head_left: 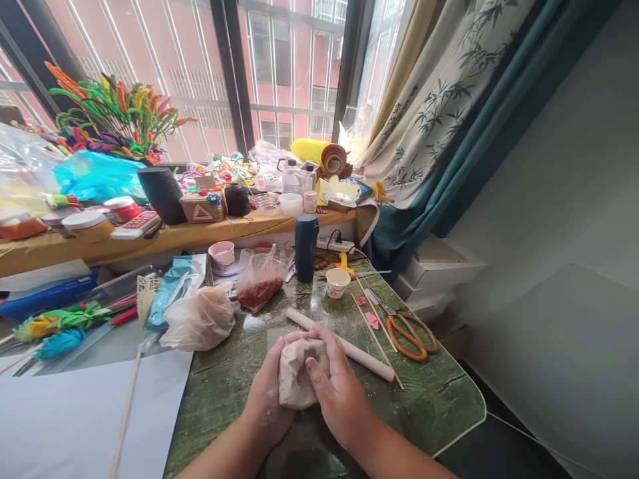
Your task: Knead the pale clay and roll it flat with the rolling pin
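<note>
A lump of pale grey clay (293,376) is held between both hands above the green table. My left hand (267,389) wraps round its left side and underside. From the right, my right hand (339,389) closes round it, with the thumb pressed into a hollow in the clay's front face. Just behind the hands a wooden rolling pin (367,359) lies slantwise on the table, partly hidden by the right fingers.
Orange-handled scissors (407,339), thin sticks (377,326) and pink scraps lie to the right. Behind stand a paper cup (338,283), a dark blue bottle (305,249) and a bag of reddish-brown material (259,289). White paper (74,419) and a crumpled plastic bag (200,319) are leftward.
</note>
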A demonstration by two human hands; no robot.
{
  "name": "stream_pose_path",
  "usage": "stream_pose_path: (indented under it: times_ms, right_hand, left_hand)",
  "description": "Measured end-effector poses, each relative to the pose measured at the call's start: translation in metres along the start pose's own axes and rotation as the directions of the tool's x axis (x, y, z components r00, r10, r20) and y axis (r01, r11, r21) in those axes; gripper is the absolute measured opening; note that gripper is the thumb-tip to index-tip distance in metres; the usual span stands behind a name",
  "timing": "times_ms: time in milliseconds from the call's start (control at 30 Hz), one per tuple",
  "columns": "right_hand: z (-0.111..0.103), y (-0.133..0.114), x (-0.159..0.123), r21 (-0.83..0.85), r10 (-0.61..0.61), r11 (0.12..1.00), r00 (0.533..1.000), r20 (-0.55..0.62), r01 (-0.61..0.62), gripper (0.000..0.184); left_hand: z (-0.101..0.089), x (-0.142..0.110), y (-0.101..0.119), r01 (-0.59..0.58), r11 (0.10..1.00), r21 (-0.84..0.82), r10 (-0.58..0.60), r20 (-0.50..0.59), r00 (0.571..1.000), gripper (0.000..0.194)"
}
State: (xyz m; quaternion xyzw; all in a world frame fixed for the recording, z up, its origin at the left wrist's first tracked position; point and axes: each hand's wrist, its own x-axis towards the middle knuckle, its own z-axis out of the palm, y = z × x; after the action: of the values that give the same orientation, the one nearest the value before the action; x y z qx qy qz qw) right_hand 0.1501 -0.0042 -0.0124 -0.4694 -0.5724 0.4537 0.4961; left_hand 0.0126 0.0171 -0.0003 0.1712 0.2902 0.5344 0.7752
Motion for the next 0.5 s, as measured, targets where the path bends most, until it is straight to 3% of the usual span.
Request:
stream_pose_path:
  times_ms: [133,333,500]
  right_hand:
    - [0.007,0.001,0.006,0.031,-0.060,0.998,0.998,-0.032,0.061,0.040]
    - [0.012,-0.009,0.012,0.175,-0.039,0.983,0.996,-0.077,0.052,0.045]
    - [-0.003,-0.019,0.024,0.108,0.007,0.994,0.997,0.078,-0.016,0.049]
  left_hand:
    - [0.000,0.000,0.001,0.005,1.000,0.001,-0.005,-0.011,1.000,0.029]
    - [-0.001,-0.002,0.002,0.061,0.995,-0.079,-0.058,0.044,0.997,0.037]
    - [-0.002,-0.002,0.003,0.059,0.997,-0.051,-0.059,-0.002,0.998,0.032]
